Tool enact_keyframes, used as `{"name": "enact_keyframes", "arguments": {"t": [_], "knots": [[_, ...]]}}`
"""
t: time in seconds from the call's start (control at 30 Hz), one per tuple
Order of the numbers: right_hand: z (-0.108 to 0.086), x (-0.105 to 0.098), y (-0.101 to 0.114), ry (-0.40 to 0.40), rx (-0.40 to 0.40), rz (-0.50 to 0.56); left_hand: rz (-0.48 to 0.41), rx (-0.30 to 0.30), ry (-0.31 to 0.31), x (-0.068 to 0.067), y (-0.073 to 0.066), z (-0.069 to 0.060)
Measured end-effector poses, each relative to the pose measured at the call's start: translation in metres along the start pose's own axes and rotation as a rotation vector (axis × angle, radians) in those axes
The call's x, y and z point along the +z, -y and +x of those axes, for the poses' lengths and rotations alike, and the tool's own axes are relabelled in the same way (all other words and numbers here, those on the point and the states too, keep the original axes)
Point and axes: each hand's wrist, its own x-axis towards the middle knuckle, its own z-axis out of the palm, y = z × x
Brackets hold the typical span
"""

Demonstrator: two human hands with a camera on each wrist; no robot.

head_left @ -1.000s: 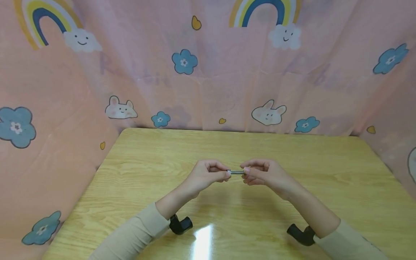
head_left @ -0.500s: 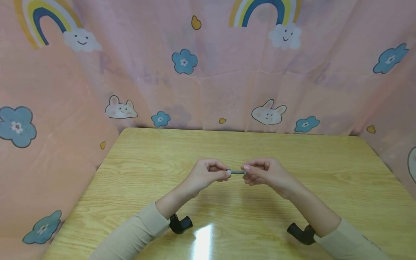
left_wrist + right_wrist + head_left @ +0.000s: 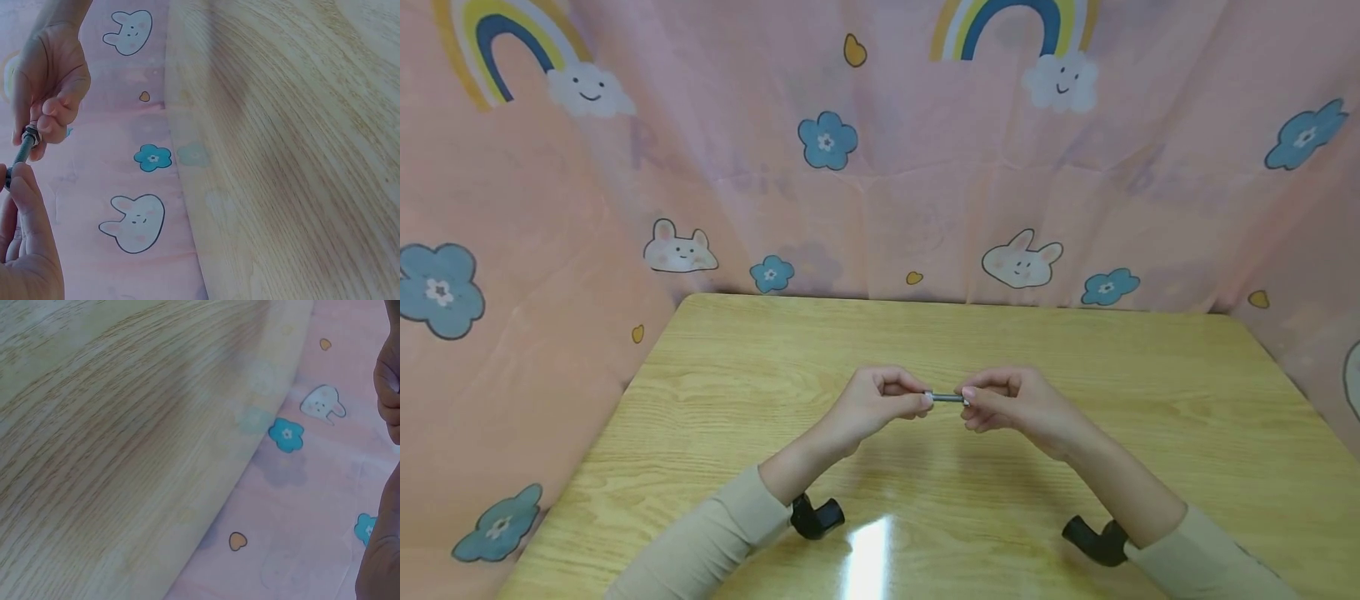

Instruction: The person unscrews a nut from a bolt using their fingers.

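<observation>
Head view, and nearest us come two beige sleeves (image 3: pixel 707 542), with a black wrist mount (image 3: pixel 816 518) jutting out at each wrist. Just beyond, the action: the left hand (image 3: pixel 880 408) pinches the head end of a metal bolt (image 3: pixel 947 397), the right hand (image 3: pixel 1018 404) pinches the opposite end, and the bolt lies about level between them, raised off the tabletop (image 3: pixel 925 333). Over to the left wrist view for detail: a ring-like piece, by its look a hex nut (image 3: pixel 31 133), sits around the bolt's end at the right hand's fingertips, threads showing between it and the head. So, the score as I read it: nut and bolt are together, but only near the tip, with most of the shank bare. Going on or coming off? I can't tell, nor whether the threads have caught; if it's going on, nearly all the turning is left. The right wrist view gives no help, the bolt out of frame. Farthest back, behind the tabletop, hangs a printed pink cloth (image 3: pixel 910 192).
</observation>
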Motion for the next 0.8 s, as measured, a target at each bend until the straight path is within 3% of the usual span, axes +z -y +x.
{"name": "enact_keyframes", "arguments": {"t": [0.2,0.3,0.8], "knots": [[0.0006,-0.0015,-0.0033,0.044,-0.050,0.030,-0.012,0.014,0.009,-0.0013,0.0014,0.0004],[0.0012,-0.0005,-0.0020,0.051,-0.038,0.024,-0.010,0.026,0.014,-0.0019,0.0020,0.0006],[0.0029,-0.0006,-0.0043,0.004,-0.010,0.008,-0.017,0.002,0.007,-0.0025,0.0040,0.0014]]}}
